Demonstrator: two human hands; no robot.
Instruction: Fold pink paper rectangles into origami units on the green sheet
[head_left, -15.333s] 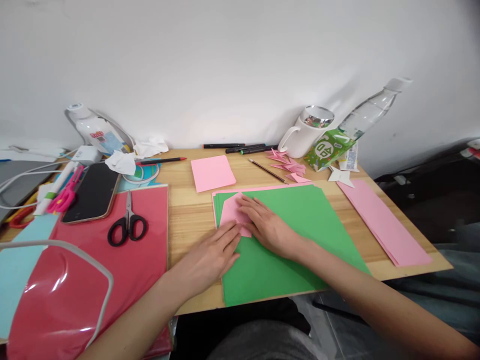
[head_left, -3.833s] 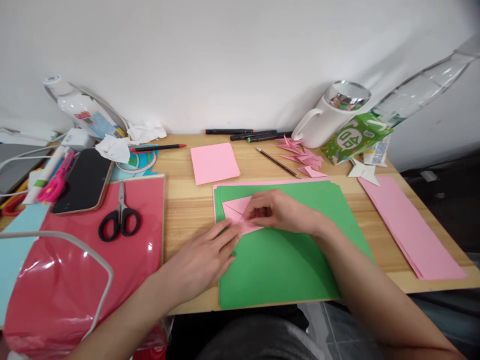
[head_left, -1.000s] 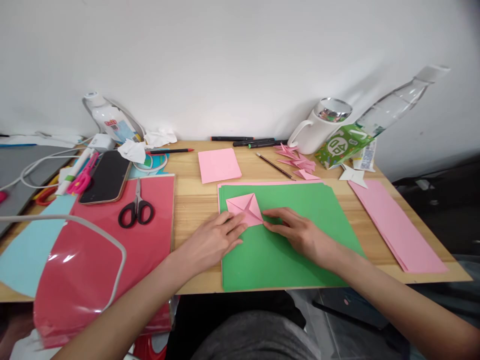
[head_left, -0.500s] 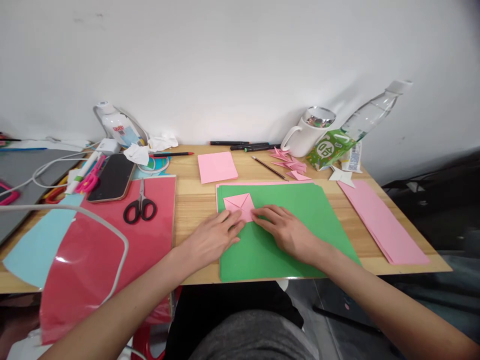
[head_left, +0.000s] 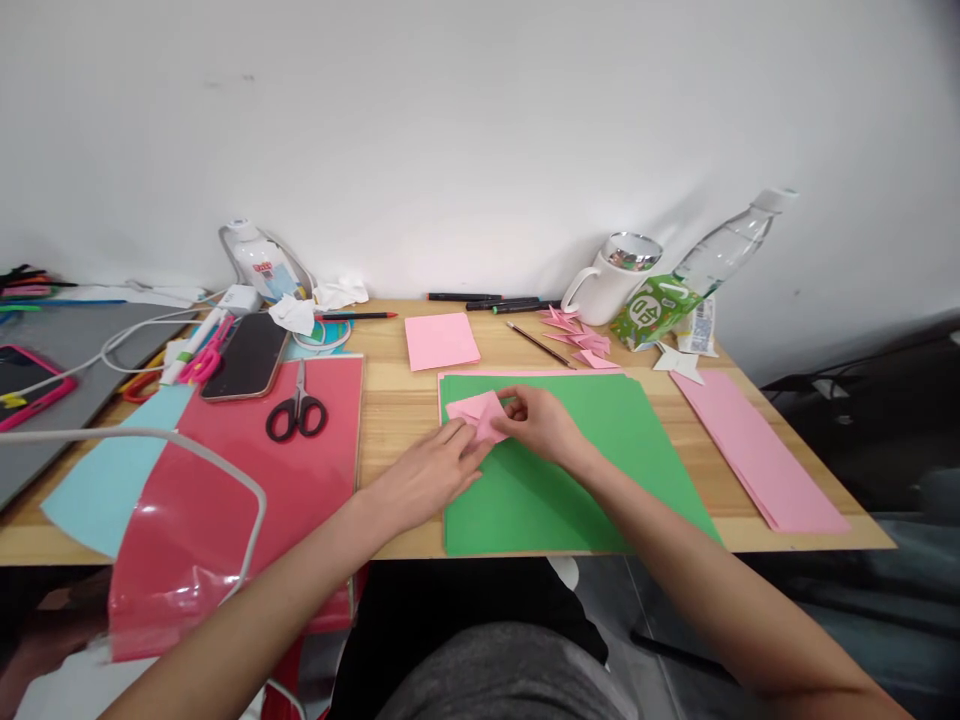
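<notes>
A small square of folded pink paper [head_left: 472,407], with creased flaps meeting near its middle, lies over the left part of a stack of green paper [head_left: 577,480]. My left hand [head_left: 424,470] grips its lower left side, fingertips pressing on top. With thumb and curled fingers, my right hand [head_left: 547,427] pinches the right edge, which looks slightly lifted. Fingers of both hands cover parts of the lower and right edges. Behind the green stack sits a pile of pink square sheets [head_left: 441,340].
Scissors [head_left: 298,408] lie on a red plastic-covered sheet [head_left: 247,460] at left, near a phone [head_left: 247,355]. Folded pink pieces [head_left: 574,335], a pencil [head_left: 540,345], a white mug [head_left: 604,285] and a tilted bottle [head_left: 731,245] stand at the back right. Long pink strips [head_left: 757,450] lie right.
My right hand has gone from fingers laid flat by the paper's right side to a pinch on its edge, raising it slightly. The left hand stays on the paper. The view has shifted slightly.
</notes>
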